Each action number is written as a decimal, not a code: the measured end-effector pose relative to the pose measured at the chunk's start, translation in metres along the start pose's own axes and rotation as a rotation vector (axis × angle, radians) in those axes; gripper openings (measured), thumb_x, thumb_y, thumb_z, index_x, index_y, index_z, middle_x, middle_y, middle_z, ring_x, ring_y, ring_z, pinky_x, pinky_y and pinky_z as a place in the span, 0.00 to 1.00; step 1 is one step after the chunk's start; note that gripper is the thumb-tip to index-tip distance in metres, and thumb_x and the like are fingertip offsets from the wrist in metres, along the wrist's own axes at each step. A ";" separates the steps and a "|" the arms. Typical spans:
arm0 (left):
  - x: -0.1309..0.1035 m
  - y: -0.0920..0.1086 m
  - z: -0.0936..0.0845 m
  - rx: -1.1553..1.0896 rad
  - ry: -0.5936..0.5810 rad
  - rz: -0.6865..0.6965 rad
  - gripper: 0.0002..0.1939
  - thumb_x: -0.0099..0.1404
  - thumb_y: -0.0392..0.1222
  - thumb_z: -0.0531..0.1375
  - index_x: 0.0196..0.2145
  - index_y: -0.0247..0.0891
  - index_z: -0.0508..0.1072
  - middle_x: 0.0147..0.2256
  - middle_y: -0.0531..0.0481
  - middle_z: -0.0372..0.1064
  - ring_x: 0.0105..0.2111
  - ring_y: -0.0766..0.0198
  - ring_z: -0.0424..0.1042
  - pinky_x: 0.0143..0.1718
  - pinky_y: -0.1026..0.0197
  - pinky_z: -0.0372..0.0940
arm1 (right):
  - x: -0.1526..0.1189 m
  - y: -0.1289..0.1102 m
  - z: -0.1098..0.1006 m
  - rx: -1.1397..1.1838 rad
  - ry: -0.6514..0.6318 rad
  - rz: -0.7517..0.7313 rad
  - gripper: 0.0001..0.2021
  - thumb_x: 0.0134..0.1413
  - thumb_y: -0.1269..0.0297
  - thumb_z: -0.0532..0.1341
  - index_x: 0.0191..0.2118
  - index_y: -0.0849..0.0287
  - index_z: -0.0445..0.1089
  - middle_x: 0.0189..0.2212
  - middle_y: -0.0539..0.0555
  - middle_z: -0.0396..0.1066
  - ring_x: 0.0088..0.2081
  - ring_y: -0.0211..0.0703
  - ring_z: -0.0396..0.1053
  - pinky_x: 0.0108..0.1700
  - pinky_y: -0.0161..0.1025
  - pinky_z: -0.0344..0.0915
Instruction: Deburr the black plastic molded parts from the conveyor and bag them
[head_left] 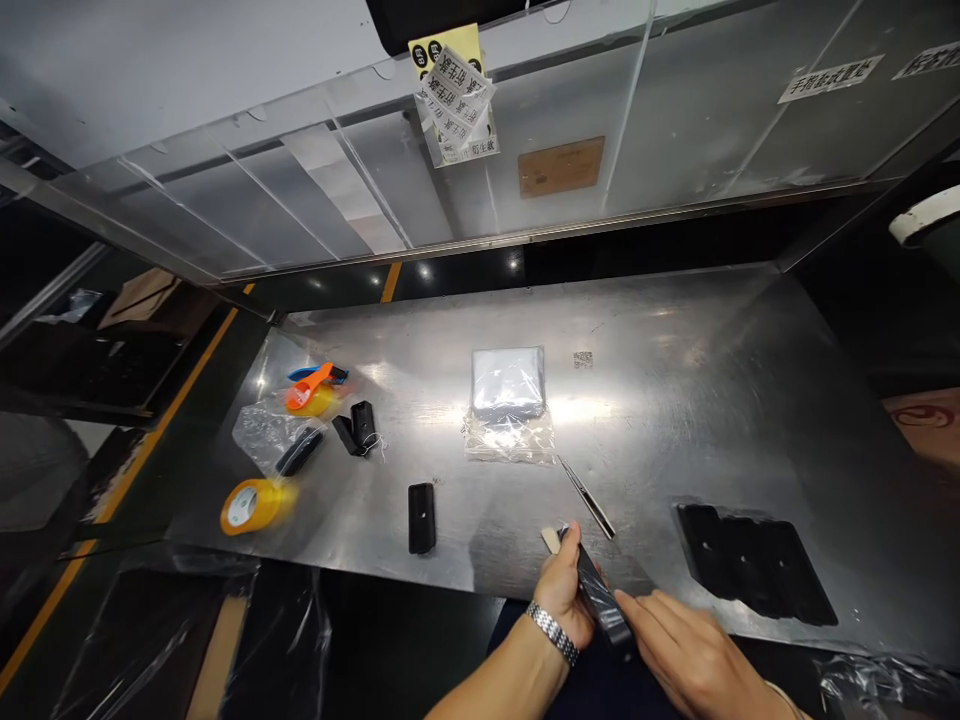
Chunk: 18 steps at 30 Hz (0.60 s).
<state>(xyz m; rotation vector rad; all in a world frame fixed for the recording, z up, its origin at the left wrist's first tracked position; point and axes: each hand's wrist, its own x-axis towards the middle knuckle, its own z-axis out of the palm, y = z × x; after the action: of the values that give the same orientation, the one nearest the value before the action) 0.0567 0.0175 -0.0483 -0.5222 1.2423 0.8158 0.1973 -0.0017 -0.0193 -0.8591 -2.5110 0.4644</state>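
Note:
My left hand, with a metal watch on its wrist, grips a long, glossy black case at the table's front edge. Its thumb lies along the top of the case. A small pale piece shows beside the thumb; what it is I cannot tell. From the other side, my right hand presses its closed fingers against the lower part of the case. Just beyond the hands lies a pair of tweezers. Further back is a clear zip bag with a flat silvery-white content.
Several black trays lie overlapped at right. One small black tray sits left of centre, with an opened black box behind it. Yellow tape, an orange tape dispenser and clear plastic occupy the left end.

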 end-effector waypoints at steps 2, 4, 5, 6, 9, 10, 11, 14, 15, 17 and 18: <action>0.000 0.001 0.000 -0.007 -0.039 -0.005 0.21 0.54 0.57 0.63 0.19 0.37 0.63 0.13 0.56 0.58 0.13 0.69 0.57 0.21 0.64 0.57 | -0.003 -0.004 0.000 0.094 0.046 0.072 0.15 0.59 0.78 0.49 0.50 0.69 0.64 0.26 0.56 0.72 0.26 0.42 0.70 0.27 0.37 0.68; -0.001 0.004 0.000 -0.011 -0.095 -0.029 0.19 0.52 0.55 0.65 0.22 0.37 0.67 0.14 0.56 0.60 0.14 0.68 0.59 0.24 0.62 0.60 | -0.007 -0.006 0.001 0.246 0.099 0.211 0.16 0.59 0.77 0.51 0.51 0.64 0.65 0.29 0.56 0.74 0.29 0.43 0.73 0.30 0.36 0.70; -0.001 0.007 0.000 -0.011 -0.126 -0.050 0.18 0.52 0.55 0.65 0.24 0.36 0.68 0.15 0.56 0.61 0.15 0.66 0.61 0.26 0.60 0.61 | -0.009 -0.007 0.002 0.348 0.124 0.335 0.15 0.59 0.75 0.52 0.50 0.61 0.66 0.30 0.56 0.74 0.30 0.43 0.73 0.31 0.36 0.71; -0.001 0.010 0.000 -0.011 -0.158 -0.074 0.18 0.51 0.54 0.66 0.25 0.35 0.69 0.16 0.54 0.63 0.17 0.64 0.64 0.28 0.59 0.62 | -0.010 -0.009 0.004 0.469 0.139 0.490 0.13 0.59 0.72 0.54 0.48 0.59 0.67 0.30 0.55 0.75 0.29 0.43 0.73 0.30 0.36 0.71; -0.003 0.018 -0.002 -0.017 -0.248 -0.131 0.18 0.51 0.52 0.66 0.30 0.34 0.71 0.20 0.50 0.67 0.23 0.60 0.69 0.35 0.54 0.64 | -0.007 -0.016 0.011 0.907 0.196 0.968 0.09 0.60 0.62 0.55 0.44 0.56 0.67 0.25 0.51 0.74 0.22 0.40 0.71 0.24 0.35 0.70; -0.004 0.021 -0.002 -0.022 -0.272 -0.136 0.17 0.52 0.51 0.66 0.32 0.35 0.72 0.21 0.51 0.68 0.24 0.59 0.69 0.36 0.54 0.64 | -0.003 -0.019 0.014 1.045 0.231 1.051 0.09 0.60 0.60 0.55 0.44 0.56 0.66 0.23 0.49 0.73 0.21 0.39 0.69 0.22 0.35 0.69; -0.005 0.023 -0.002 -0.036 -0.304 -0.138 0.17 0.52 0.50 0.66 0.36 0.37 0.72 0.23 0.51 0.69 0.26 0.59 0.70 0.37 0.54 0.64 | 0.001 -0.023 0.017 1.153 0.276 1.093 0.10 0.59 0.58 0.55 0.43 0.56 0.65 0.22 0.48 0.72 0.21 0.39 0.69 0.23 0.36 0.69; -0.009 0.025 0.003 -0.137 -0.392 -0.149 0.17 0.55 0.46 0.63 0.42 0.41 0.70 0.30 0.49 0.72 0.31 0.59 0.73 0.39 0.55 0.64 | 0.014 -0.033 0.024 1.242 0.400 1.133 0.11 0.56 0.56 0.58 0.41 0.56 0.66 0.22 0.48 0.72 0.21 0.39 0.68 0.25 0.36 0.69; -0.010 0.024 0.006 -0.170 -0.392 -0.151 0.14 0.57 0.43 0.62 0.41 0.39 0.70 0.29 0.49 0.71 0.31 0.59 0.73 0.39 0.56 0.64 | 0.016 -0.035 0.026 1.189 0.417 1.153 0.11 0.56 0.56 0.58 0.40 0.56 0.67 0.23 0.49 0.73 0.21 0.39 0.69 0.25 0.36 0.69; -0.010 0.022 0.012 -0.192 -0.349 -0.143 0.07 0.59 0.40 0.59 0.36 0.37 0.70 0.24 0.50 0.69 0.27 0.62 0.72 0.36 0.58 0.65 | 0.014 -0.040 0.030 0.978 0.425 1.186 0.11 0.55 0.56 0.58 0.40 0.56 0.69 0.26 0.52 0.75 0.21 0.39 0.70 0.26 0.35 0.70; -0.010 0.021 0.014 -0.178 -0.318 -0.135 0.05 0.60 0.40 0.58 0.33 0.36 0.70 0.21 0.51 0.67 0.24 0.63 0.70 0.34 0.60 0.65 | 0.011 -0.042 0.032 0.852 0.433 1.187 0.12 0.54 0.55 0.59 0.40 0.56 0.70 0.26 0.53 0.76 0.21 0.40 0.71 0.25 0.34 0.70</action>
<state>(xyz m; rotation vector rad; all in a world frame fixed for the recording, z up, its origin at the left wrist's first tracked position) 0.0483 0.0382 -0.0334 -0.5879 0.8380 0.8612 0.1529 -0.0313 -0.0242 -1.6973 -0.9802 1.3623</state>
